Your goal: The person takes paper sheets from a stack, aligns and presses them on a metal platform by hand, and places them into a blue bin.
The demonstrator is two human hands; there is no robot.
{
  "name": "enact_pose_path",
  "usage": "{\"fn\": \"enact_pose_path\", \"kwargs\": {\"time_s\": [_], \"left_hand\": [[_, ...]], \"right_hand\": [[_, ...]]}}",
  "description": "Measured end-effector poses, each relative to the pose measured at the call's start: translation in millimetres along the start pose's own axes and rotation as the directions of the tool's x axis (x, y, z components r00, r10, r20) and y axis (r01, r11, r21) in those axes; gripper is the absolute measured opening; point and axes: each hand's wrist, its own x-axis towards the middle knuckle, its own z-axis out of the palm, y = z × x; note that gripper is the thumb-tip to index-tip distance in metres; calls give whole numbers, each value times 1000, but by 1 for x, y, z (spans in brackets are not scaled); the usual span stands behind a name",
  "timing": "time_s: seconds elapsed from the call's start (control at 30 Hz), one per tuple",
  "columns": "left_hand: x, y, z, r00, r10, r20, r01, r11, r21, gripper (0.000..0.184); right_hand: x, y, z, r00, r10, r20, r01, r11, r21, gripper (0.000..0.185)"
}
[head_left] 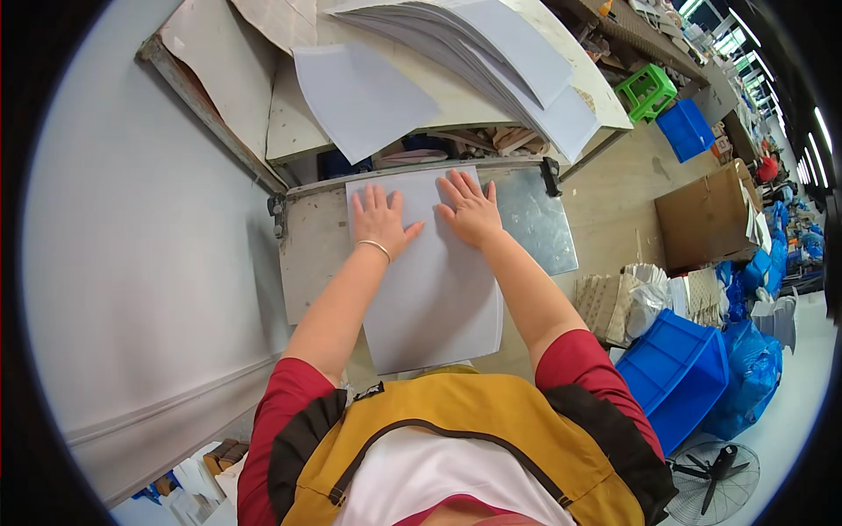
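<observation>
A stack of large white sheets (430, 307) lies in front of me on a worn metal-topped work surface (535, 228), its near end reaching toward my apron. My left hand (379, 219) rests flat on the far left part of the sheets, fingers spread, a bracelet at the wrist. Flat on the far right part lies my right hand (471, 209), its fingers also apart. Just beyond the fingertips, a metal bar (421, 172) runs across the back edge of the surface. How many sheets are under my hands I cannot tell.
Behind the bar, a shelf holds a fanned stack of sheets (474, 61) and a loose sheet (360, 96). A white wall (158, 245) stands at left. To the right are a cardboard box (710, 215), blue crates (671, 368), a green stool (647, 92) and a fan (715, 482).
</observation>
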Motion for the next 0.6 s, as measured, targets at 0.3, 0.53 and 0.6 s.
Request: {"fn": "enact_pose_path", "kwargs": {"time_s": [0.3, 0.53, 0.6], "left_hand": [[9, -7, 4, 999, 24, 40, -18, 990, -142, 75], [11, -9, 5, 999, 34, 2, -34, 988, -151, 75], [10, -8, 4, 999, 39, 3, -38, 986, -163, 74]], "right_hand": [[20, 22, -18, 970, -2, 242, -55, 971, 231, 61], [1, 13, 3, 987, 145, 74, -153, 980, 125, 68], [-12, 1, 0, 985, 158, 66, -162, 985, 66, 69]]}}
